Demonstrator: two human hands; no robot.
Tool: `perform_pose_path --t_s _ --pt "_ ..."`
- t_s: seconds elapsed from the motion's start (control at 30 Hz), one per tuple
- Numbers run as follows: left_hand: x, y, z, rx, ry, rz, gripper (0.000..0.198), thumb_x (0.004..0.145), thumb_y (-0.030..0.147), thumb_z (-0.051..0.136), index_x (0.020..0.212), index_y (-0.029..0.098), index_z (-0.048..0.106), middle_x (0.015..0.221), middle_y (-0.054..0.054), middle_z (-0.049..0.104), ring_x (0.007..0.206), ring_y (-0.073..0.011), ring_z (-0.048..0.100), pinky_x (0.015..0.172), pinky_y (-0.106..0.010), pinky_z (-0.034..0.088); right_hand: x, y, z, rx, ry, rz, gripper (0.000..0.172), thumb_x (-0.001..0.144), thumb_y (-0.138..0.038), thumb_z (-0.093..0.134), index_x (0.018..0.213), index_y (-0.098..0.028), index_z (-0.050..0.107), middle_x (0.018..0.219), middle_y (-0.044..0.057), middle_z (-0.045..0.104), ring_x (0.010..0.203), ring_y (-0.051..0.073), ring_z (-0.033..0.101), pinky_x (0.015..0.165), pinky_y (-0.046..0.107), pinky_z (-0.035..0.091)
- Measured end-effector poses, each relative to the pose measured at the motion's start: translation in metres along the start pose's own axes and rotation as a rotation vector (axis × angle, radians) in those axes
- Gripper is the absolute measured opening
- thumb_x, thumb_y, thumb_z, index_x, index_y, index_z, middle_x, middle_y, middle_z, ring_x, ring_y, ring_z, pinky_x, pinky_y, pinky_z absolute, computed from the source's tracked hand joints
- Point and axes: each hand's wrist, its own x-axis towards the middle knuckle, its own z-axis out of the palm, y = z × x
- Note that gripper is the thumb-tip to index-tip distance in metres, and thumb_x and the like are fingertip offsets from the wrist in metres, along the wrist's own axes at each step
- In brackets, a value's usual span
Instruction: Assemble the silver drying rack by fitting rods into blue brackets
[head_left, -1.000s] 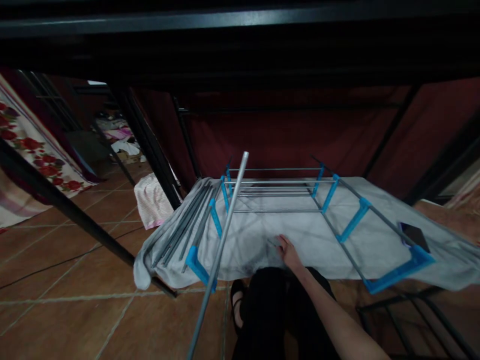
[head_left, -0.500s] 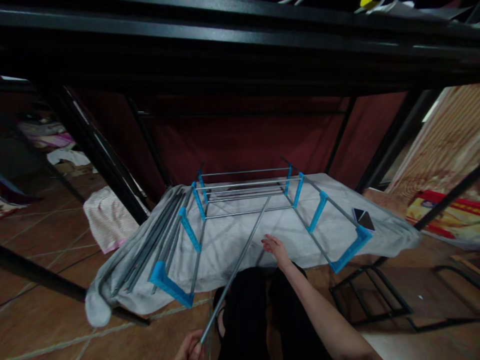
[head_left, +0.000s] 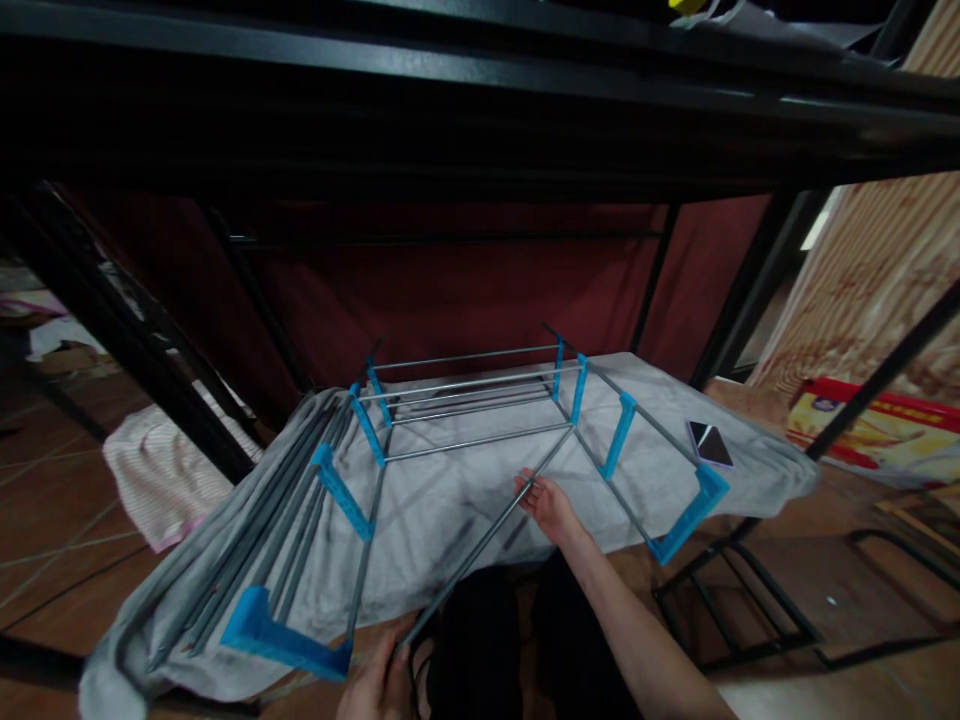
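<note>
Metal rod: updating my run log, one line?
left hand: grips metal rod end | right hand: holds it midway | rack: on grey cloth

Smooth metal rod (head_left: 480, 545); matt blue plastic brackets (head_left: 341, 490); grey cloth (head_left: 450, 490).

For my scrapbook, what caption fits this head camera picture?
Left hand and right hand hold a metal rod reaching a blue-jointed wire rack on a grey cloth.

Left hand (head_left: 377, 684) running off bottom edge, only knuckles and fingers showing. Near end of metal rod (head_left: 487, 535) hiding inside it. Right forearm leaving frame at bottom. Grey cloth (head_left: 450, 500) covering whatever is lying beneath, lower left corner being cut off. Phone (head_left: 709, 443) showing too small for detail. Red-yellow pack (head_left: 885, 435) running past right edge, print blurring.
</note>
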Motion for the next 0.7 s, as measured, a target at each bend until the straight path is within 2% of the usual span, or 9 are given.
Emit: perform_pose_path --t_s 0.07,0.17,0.27,0.43,0.6,0.7 --pt "0.018 0.015 0.005 -0.001 0.058 0.042 0.037 0.082 0.052 0.053 0.097 0.026 0.075 0.104 -0.008 0.076 0.101 -0.0284 0.071 0.09 -0.042 0.058 0.005 -0.002 0.003 -0.006 -0.036 0.023 0.025 0.082 -0.027 0.062 0.105 -0.02 0.067 0.099 0.007 0.076 0.086 0.018 0.071 0.084 0.033 0.053" --pt "0.046 0.027 0.01 0.01 0.208 0.065 0.04 0.08 0.057 0.054 0.09 0.023 0.075 0.098 -0.01 0.073 0.097 -0.0293 0.069 0.089 -0.045 0.057 0.016 -0.004 0.013 -0.015 -0.086 0.043 0.024 0.082 -0.027 0.064 0.104 -0.019 0.068 0.099 0.008 0.076 0.085 0.018 0.071 0.081 0.032 0.053" --pt "0.071 0.028 0.011 0.036 0.331 0.077 0.043 0.078 0.06 0.057 0.088 0.023 0.074 0.099 -0.01 0.069 0.097 -0.0292 0.067 0.09 -0.045 0.055 0.031 -0.007 0.024 -0.007 -0.104 0.043 0.022 0.082 -0.028 0.065 0.101 -0.018 0.068 0.099 0.009 0.076 0.085 0.017 0.071 0.081 0.031 0.054" --pt "0.097 0.023 0.006 0.096 0.453 0.075 0.049 0.076 0.066 0.056 0.088 0.022 0.074 0.101 -0.01 0.065 0.094 -0.0269 0.065 0.084 -0.041 0.055 0.053 -0.011 0.037 -0.007 -0.131 0.038 0.019 0.081 -0.029 0.067 0.097 -0.019 0.068 0.101 0.009 0.076 0.087 0.018 0.071 0.083 0.033 0.054" --pt "0.115 0.023 0.003 0.096 0.486 -0.066 0.052 0.071 0.069 0.058 0.086 0.022 0.074 0.101 -0.008 0.064 0.076 -0.0222 0.062 0.074 -0.039 0.054 0.07 -0.011 0.042 -0.026 -0.165 0.058 0.016 0.082 -0.028 0.066 0.095 -0.02 0.068 0.102 0.008 0.076 0.086 0.018 0.072 0.082 0.033 0.056" --pt "0.126 0.029 0.009 0.005 0.548 -0.146 0.05 0.067 0.066 0.065 0.09 0.022 0.073 0.103 -0.007 0.064 0.074 -0.0199 0.06 0.076 -0.039 0.052 0.081 -0.01 0.045 -0.039 -0.184 0.06 0.014 0.082 -0.028 0.065 0.093 -0.02 0.067 0.102 0.008 0.076 0.088 0.018 0.072 0.082 0.032 0.057"
